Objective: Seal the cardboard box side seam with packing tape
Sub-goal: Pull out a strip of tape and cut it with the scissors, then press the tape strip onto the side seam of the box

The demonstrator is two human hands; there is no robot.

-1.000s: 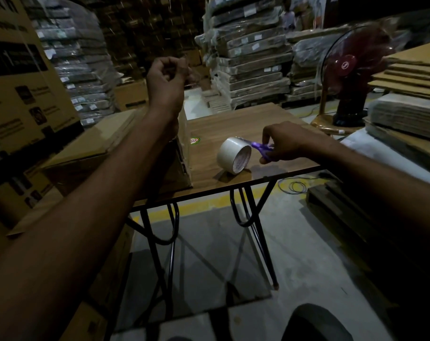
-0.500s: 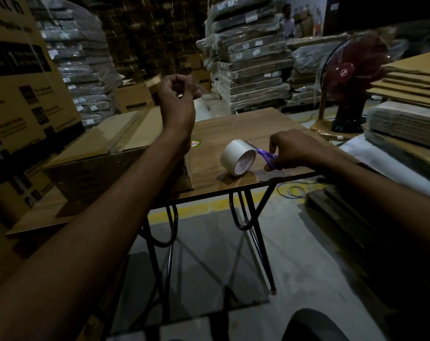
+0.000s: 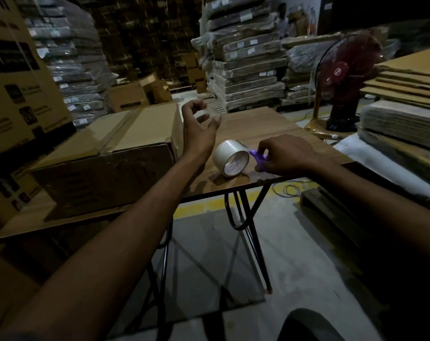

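A brown cardboard box (image 3: 105, 163) lies on the wooden table (image 3: 263, 126), with clear tape running along its top seam. Just right of the box my left hand (image 3: 199, 129) hovers above the table, fingers spread and loosely curved, holding nothing I can see. A roll of clear packing tape (image 3: 230, 157) stands on edge near the table's front edge. My right hand (image 3: 286, 156) rests beside the roll and grips a small purple cutter (image 3: 257, 155) that touches the roll's rim.
A tall printed carton (image 3: 14, 82) stands at the left. A red pedestal fan (image 3: 344, 77) and stacks of flat cardboard (image 3: 405, 94) are at the right. Wrapped pallets (image 3: 245, 67) fill the back. Concrete floor with a yellow line lies below the table.
My left hand has come down from a raised pinch and opened its fingers beside the box. My right hand stays at the tape roll with the purple cutter.
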